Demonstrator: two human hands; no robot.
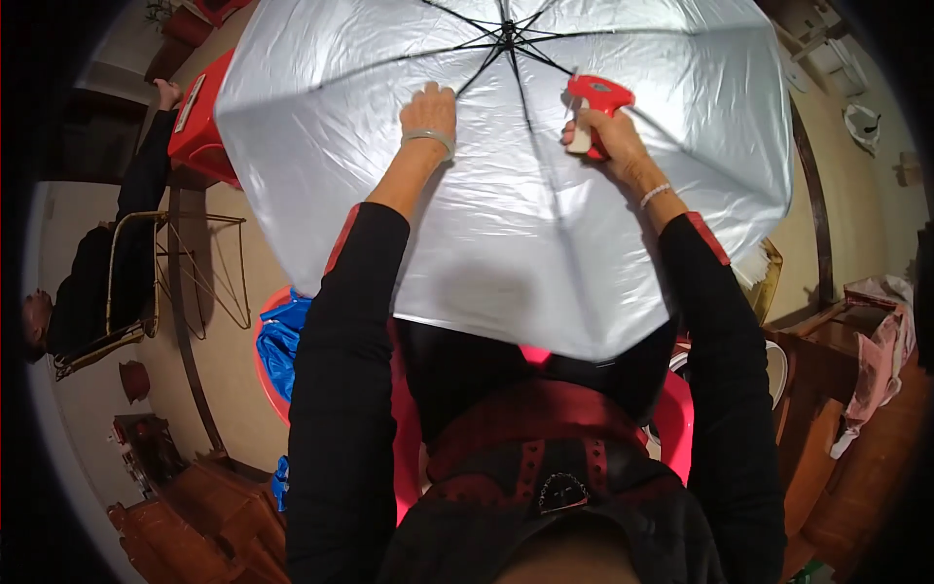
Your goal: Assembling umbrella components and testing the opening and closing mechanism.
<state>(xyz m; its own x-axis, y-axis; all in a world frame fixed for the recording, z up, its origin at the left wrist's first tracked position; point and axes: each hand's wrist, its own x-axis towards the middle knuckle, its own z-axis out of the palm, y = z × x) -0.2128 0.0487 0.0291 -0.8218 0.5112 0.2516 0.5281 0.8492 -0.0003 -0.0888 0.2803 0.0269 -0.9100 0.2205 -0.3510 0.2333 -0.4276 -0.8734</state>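
An open umbrella point(486, 263) lies spread across my lap, its silver inside facing up and its black ribs meeting at a hub point(507, 37) at the far side. My left hand point(428, 109) is closed where one rib runs in under the fingers, left of the hub. In my right hand point(603, 131) is a red tagging gun point(603, 92) with a pale trigger lever, its nose pointing toward a rib to the right of the hub. The fingers of the right hand wrap round its handle. What lies beneath the left fingers is hidden.
A red plastic stool point(201, 122) stands at the far left. Beside it are a metal-framed chair point(136, 282) and a seated person. A basin holding blue plastic point(284, 341) sits near my left arm. Wooden furniture point(827, 370) draped with pink cloth stands at the right.
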